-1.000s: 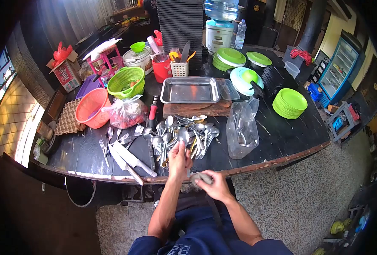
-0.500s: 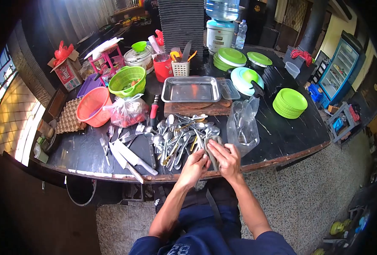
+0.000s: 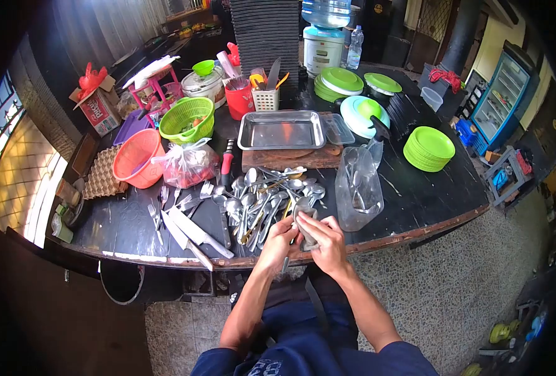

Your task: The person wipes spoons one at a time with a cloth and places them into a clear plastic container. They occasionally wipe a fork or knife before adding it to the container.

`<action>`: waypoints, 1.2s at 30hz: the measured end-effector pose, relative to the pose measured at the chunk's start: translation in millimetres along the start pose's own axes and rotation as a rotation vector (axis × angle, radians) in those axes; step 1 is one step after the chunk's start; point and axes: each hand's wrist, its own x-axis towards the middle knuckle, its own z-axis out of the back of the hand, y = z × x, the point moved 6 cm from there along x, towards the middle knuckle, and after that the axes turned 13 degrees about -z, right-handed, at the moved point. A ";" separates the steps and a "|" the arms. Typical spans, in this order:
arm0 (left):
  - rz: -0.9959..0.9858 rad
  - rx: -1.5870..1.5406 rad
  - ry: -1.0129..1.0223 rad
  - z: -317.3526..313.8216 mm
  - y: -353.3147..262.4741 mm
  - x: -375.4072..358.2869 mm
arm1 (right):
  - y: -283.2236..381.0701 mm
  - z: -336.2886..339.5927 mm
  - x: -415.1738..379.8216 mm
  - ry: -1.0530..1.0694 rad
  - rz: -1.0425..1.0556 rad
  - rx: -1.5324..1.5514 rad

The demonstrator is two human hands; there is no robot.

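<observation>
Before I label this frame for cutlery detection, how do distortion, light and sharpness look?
Head view: fisheye, black corners, table edge curved; even daylight, bright at left; mild sheen on the steel tray and spoons; left hand and right hand reasonably sharp.

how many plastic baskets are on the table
3: a green basket towards the back left, an orange basket in front of it by the egg tray, and a small white one holding utensils behind the metal tray. More may be hidden in the clutter.
</observation>
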 end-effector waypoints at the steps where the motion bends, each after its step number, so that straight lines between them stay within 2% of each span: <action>1: -0.002 -0.017 0.001 3.6 4.1 0.7 | -1.7 1.4 -0.9 0.028 0.047 0.047; 3: 0.002 -0.035 0.004 7.3 10.5 -1.1 | -5.6 6.6 -2.2 0.057 0.088 0.091; 5: 0.012 -0.133 0.028 4.5 14.6 -2.1 | -6.4 8.6 1.9 0.100 0.171 -0.097; 7: 0.038 -0.071 0.044 -4.0 14.1 -5.6 | -15.6 9.4 10.5 -0.005 0.239 -0.237; 10: -0.005 0.002 0.051 -8.9 20.7 -9.3 | -17.0 11.5 20.0 -0.077 0.247 -0.247; 12: -0.020 0.047 0.088 -7.0 26.2 -9.5 | -21.5 16.1 25.0 -0.176 0.062 -0.124; 13: -0.036 0.098 0.109 -6.5 29.5 -9.3 | -25.6 13.4 24.2 -0.175 0.061 -0.124; 15: -0.072 0.167 0.099 -2.8 31.8 -8.2 | -66.5 -16.0 22.1 0.202 -0.510 0.723; 16: -0.110 0.236 0.089 -0.3 29.9 -8.3 | -68.0 -22.6 17.8 0.243 -0.601 1.028; 17: -0.109 0.238 0.087 -0.6 30.6 -8.4 | -70.7 -28.1 13.7 0.244 -0.601 1.031; 19: -0.224 0.320 -0.061 4.2 25.3 -8.0 | -83.2 -37.4 0.1 0.145 -0.768 1.030; 20: -0.213 0.311 -0.045 12.2 36.0 -2.9 | -85.8 -42.1 -8.4 0.068 -0.815 1.090; 23: -0.202 0.333 -0.095 14.8 31.8 -3.3 | -71.5 -47.1 -20.1 0.065 -0.820 1.124; 24: -0.198 0.334 -0.093 15.7 33.5 -3.0 | -65.6 -49.4 -23.8 0.135 -0.818 1.143; 25: -0.246 0.395 -0.119 18.1 32.5 -1.9 | -59.6 -50.7 -27.3 0.204 -0.815 1.161; 27: -0.294 0.455 -0.144 19.3 28.0 -0.9 | -49.1 -49.5 -30.9 0.191 -0.827 1.115; 29: -0.174 0.443 -0.171 20.9 27.8 -1.4 | -41.7 -46.5 -30.4 0.142 -0.818 1.111; 30: -0.151 0.374 -0.180 22.2 32.6 -0.7 | -43.6 -44.7 -30.0 0.075 -0.816 1.013; 33: -0.159 0.227 -0.143 20.4 39.1 -1.1 | -50.6 -47.1 -25.3 0.042 -0.776 1.077; 35: -0.173 0.180 -0.138 24.4 42.0 1.8 | -52.5 -45.8 -24.5 0.058 -0.753 1.082; 36: -0.208 0.125 -0.147 27.1 35.6 3.9 | -53.4 -46.0 -25.5 0.116 -0.742 0.976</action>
